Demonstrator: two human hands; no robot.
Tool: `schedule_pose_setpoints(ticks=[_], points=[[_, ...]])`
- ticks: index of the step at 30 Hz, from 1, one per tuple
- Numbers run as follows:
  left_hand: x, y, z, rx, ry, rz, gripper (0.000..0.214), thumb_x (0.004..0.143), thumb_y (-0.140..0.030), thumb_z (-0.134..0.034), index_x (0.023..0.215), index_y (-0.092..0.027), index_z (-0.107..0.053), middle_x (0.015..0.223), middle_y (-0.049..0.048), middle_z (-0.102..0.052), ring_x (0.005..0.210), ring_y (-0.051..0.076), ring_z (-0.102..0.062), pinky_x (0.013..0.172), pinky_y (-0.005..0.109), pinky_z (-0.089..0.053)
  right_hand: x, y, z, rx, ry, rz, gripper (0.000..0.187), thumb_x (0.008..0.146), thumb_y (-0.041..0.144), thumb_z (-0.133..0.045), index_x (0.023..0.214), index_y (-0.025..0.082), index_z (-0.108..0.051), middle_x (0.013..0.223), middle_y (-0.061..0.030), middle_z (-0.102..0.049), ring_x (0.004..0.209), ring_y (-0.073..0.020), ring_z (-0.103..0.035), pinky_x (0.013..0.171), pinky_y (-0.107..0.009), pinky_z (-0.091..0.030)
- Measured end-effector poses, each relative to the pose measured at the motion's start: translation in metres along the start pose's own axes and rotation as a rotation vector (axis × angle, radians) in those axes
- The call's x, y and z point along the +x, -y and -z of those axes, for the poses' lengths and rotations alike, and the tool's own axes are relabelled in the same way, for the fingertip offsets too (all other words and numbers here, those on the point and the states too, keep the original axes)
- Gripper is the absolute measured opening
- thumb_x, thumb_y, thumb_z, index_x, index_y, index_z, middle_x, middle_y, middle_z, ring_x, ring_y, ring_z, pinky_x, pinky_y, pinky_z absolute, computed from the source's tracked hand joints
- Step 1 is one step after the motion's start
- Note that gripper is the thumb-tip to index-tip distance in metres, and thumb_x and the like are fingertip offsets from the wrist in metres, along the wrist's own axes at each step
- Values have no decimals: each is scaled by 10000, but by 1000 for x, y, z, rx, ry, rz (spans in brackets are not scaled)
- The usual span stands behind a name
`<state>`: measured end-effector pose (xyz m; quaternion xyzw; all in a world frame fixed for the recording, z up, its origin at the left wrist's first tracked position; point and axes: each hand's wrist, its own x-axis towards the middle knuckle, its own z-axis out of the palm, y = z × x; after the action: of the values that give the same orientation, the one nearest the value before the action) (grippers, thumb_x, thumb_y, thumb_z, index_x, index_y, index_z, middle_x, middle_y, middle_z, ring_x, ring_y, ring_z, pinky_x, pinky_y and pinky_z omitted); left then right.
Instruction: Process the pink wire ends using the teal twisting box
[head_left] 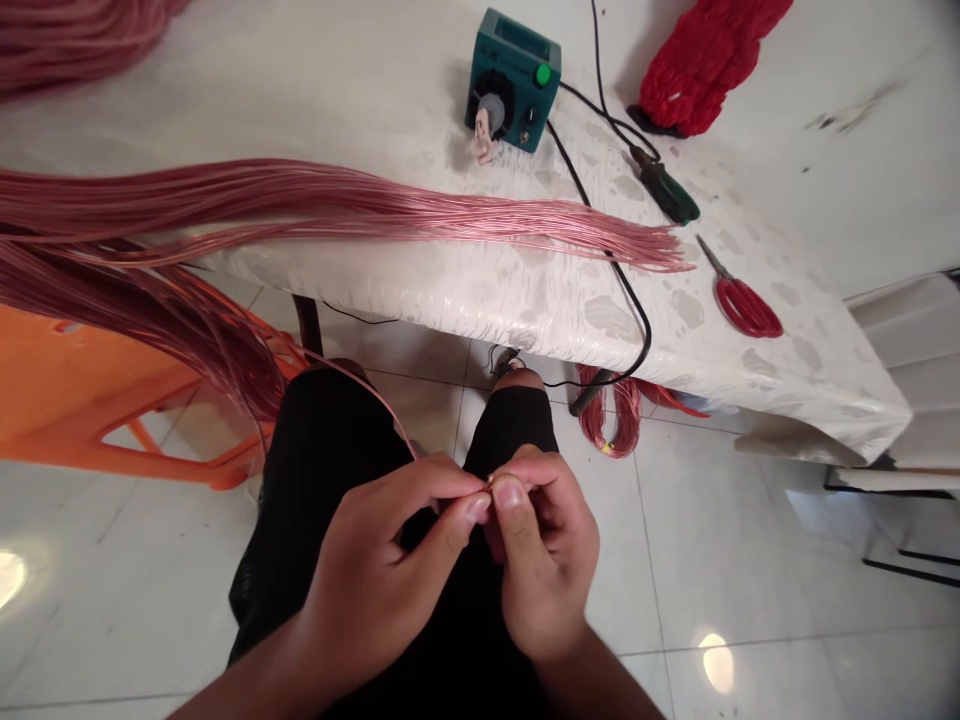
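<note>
A single strand of pink wire (386,402) runs from the left down to my left hand (397,545), whose thumb and forefinger pinch it near its end. My right hand (547,545) meets it fingertip to fingertip, pinching the same wire end; a tiny coppery bit shows between the tips. Both hands are above my lap, just in front of the table edge. A thick bundle of pink wires (337,205) lies along the table, its cut ends fanned out to the right. More wires (217,350) hang over an orange plastic stool (67,400) on the left.
On the patterned tablecloth (450,300) stands a teal machine (517,80) with a green button and black cord (637,310). Green-handled pliers (666,190), red-handled scissors (742,300) and a red bundle (709,70) lie to the right. A wire coil (611,420) is under the table.
</note>
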<state>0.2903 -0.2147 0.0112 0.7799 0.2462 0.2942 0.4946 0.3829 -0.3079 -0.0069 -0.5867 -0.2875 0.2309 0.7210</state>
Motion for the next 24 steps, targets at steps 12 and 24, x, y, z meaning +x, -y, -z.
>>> schedule_pose_setpoints(ticks=[12, 24], points=[[-2, 0, -1, 12, 34, -46, 181, 904, -84, -597, 883, -255, -655, 742, -121, -692, 599, 16, -639, 609, 95, -474, 0, 6, 5, 40, 57, -74, 110, 1021, 236, -549, 920, 218, -590, 742, 50, -506, 550, -49, -427, 519, -188, -390], [-3, -2, 3, 8, 4, -44, 188, 891, -79, -590, 881, -260, -638, 770, -110, -717, 647, 41, -678, 641, 103, -511, 12, 3, 23, -93, 181, -49, 124, 947, 294, -665, 1047, 241, -716, 733, 31, -586, 561, -84, -524, 541, -233, -462]])
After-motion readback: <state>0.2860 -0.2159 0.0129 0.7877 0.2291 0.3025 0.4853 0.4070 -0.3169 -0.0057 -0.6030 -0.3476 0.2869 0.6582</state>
